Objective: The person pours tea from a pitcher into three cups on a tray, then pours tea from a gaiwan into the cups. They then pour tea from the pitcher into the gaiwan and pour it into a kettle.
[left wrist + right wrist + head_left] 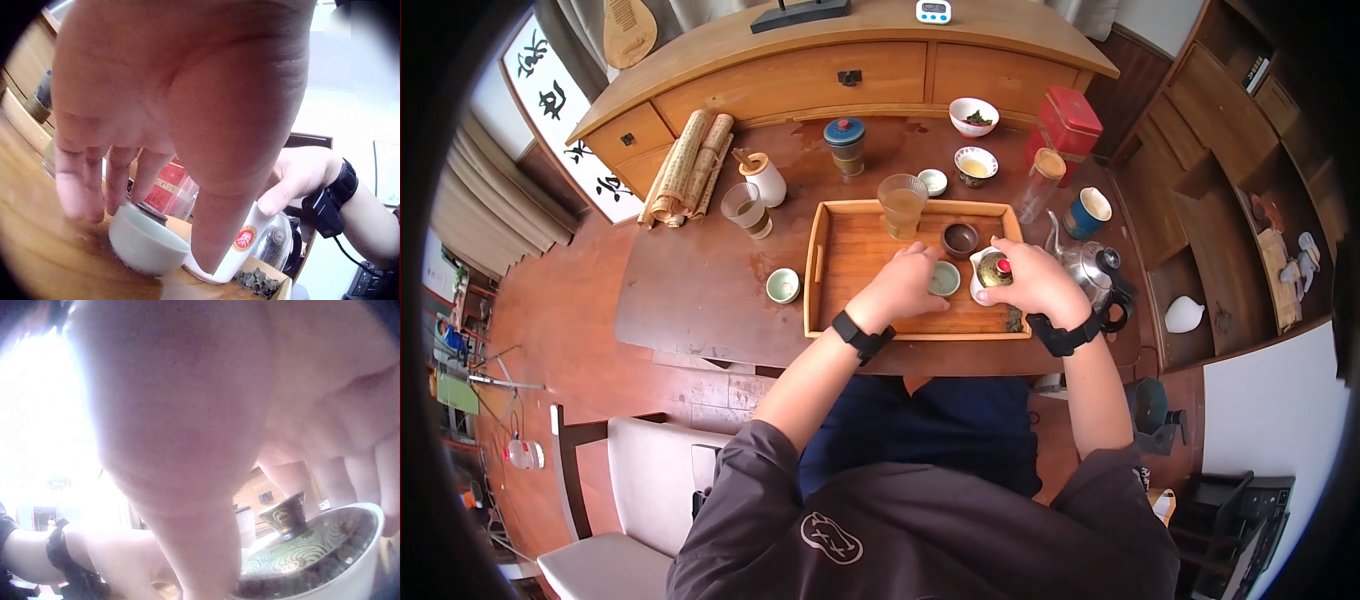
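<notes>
My left hand [898, 287] reaches over the wooden tray [855, 318], at a pale green teacup [944, 279]. In the left wrist view its fingers are loosely extended past the teacup [147, 240], with the thumb on the near side. Over the tray's right part, my right hand [1040, 283] holds a white gaiwan [350, 578] across its rim, thumb on one side and fingers on the other. Its patterned lid [306, 550] with a knob is on. A dark brown cup [960, 238] stands just behind the two. Dark tea leaves [259, 282] lie in the tray's corner.
A glass pitcher [903, 205] of tea stands at the tray's back. Right of the tray are a steel kettle [1088, 262], a blue cup [1088, 213] and a corked glass jar [1041, 185]. Another green cup [782, 286] and a ribbed glass [747, 210] stand left.
</notes>
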`<state>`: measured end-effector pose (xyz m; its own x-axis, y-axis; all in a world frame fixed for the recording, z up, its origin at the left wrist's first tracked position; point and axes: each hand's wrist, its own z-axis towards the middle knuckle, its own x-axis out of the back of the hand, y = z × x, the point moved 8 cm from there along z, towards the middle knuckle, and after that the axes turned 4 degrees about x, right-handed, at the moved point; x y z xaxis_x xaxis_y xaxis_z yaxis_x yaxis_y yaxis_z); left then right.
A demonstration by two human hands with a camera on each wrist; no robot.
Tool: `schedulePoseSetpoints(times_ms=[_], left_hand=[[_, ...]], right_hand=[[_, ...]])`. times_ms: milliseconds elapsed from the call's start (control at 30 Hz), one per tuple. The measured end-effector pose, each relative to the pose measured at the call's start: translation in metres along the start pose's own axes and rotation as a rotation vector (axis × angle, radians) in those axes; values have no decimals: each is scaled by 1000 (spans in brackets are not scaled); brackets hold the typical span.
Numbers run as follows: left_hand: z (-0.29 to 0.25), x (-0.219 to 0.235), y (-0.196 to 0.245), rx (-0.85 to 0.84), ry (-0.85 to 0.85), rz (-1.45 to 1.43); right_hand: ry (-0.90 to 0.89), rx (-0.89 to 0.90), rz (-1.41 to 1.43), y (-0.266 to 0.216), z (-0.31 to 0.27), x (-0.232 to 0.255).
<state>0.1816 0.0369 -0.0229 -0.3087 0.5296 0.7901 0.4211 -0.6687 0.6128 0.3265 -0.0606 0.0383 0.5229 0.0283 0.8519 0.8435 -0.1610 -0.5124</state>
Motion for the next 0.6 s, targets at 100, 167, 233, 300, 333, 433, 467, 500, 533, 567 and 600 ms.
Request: schedulePoseSetpoints(times_ms=[100, 167, 233, 300, 333, 433, 467, 500, 533, 567, 600], left_hand=[[7, -13, -1, 24, 18, 76], [9, -14, -1, 16, 50, 115], [12, -12, -4, 33, 38, 106], [10, -3, -5, 0, 58, 78], [7, 5, -5, -35, 76, 48], [-3, 44, -5, 27, 144, -24], [-10, 63, 0, 102, 148, -60], [-10, 75, -7, 92, 177, -59], [-11, 89, -11, 114, 208, -69], [-12, 103, -14, 136, 240, -80], [-11, 114, -15, 136, 241, -78]], right_hand=[[4, 4, -21, -2, 0, 2], [-3, -4, -27, -4, 0, 3], [4, 10, -20, -4, -1, 3], [13, 22, -12, -3, -1, 3], [21, 26, -6, -2, -1, 3], [28, 32, 8, -1, -1, 4], [25, 34, 8, -1, -1, 3], [25, 35, 11, 1, -1, 2], [49, 55, 10, 1, 0, 2], [72, 75, 9, 0, 0, 3], [73, 77, 10, 0, 1, 3]])
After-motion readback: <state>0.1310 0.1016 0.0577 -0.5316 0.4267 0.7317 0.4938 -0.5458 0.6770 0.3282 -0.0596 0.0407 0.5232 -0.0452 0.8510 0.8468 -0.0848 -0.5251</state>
